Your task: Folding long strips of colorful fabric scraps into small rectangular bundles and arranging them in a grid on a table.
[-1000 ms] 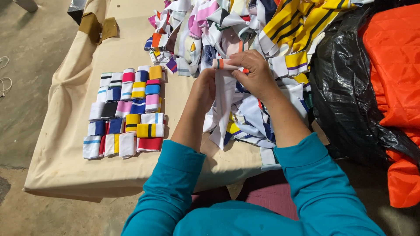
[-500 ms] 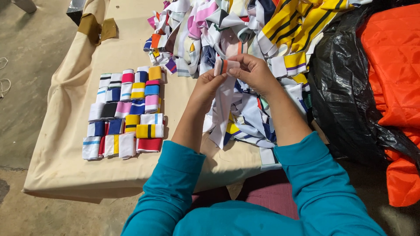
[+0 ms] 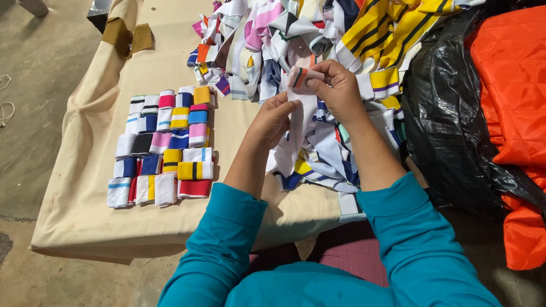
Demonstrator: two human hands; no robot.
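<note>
Head view, person seated at the near edge of a cloth-covered surface (image 3: 85, 187).

Right hand (image 3: 340, 88): fingers pinched on the rolled end of a white ribbed strip (image 3: 300, 122) with an orange and dark band; the roll sits at the strip's far end, raised above the surface. Left hand (image 3: 277, 115): fingers closed on the hanging tail just below, thumb against the fabric, keeping it flat.

Strip location: between both hands, in front of the loose heap of striped trims (image 3: 318, 34) that covers the far right of the surface.

Left of the hands, well apart: rows of finished rolls (image 3: 165, 148), laid side by side in a tidy block.

Right edge: black plastic sheet (image 3: 449, 125), orange quilted fabric (image 3: 512, 85) beyond it.

Judgement on technique: keep the tail taut and edges aligned as each turn goes on, so the roll stays even in width; a slack left grip would likely let it skew or loosen.
</note>
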